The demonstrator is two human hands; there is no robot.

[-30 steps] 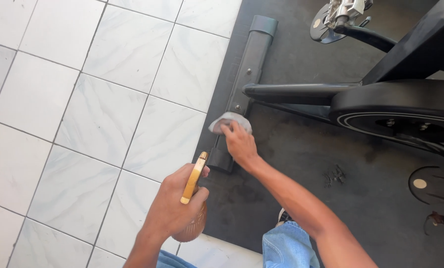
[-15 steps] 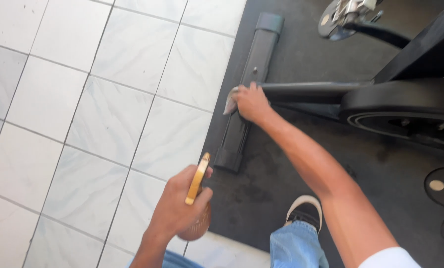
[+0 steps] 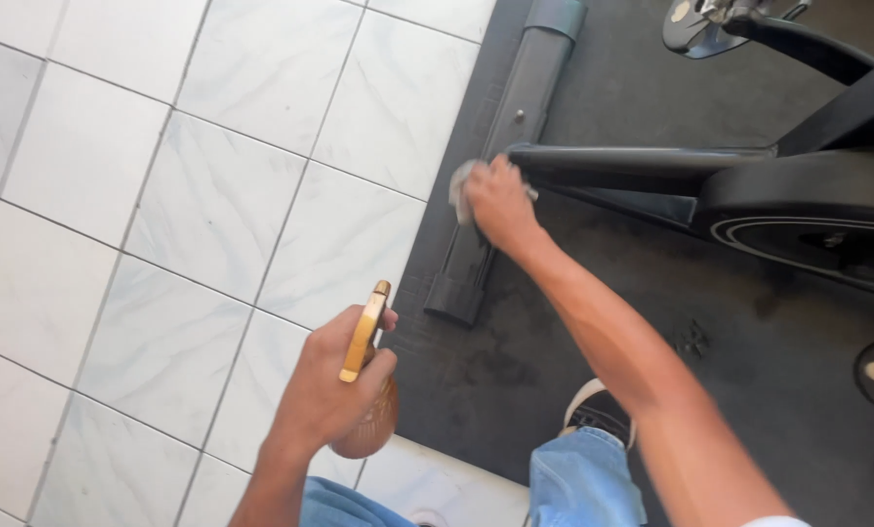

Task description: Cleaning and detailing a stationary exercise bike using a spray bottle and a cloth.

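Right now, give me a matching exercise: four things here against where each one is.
Things:
1. cloth
2. spray bottle
3. base bar
4. shoe

Places:
A. in the left hand, over the tiles
B. on the mat, near the jeans
C. under the right hand
D. along the mat's edge, beside the tiles

Pairs: 1-C, 2-A, 3-D, 4-B
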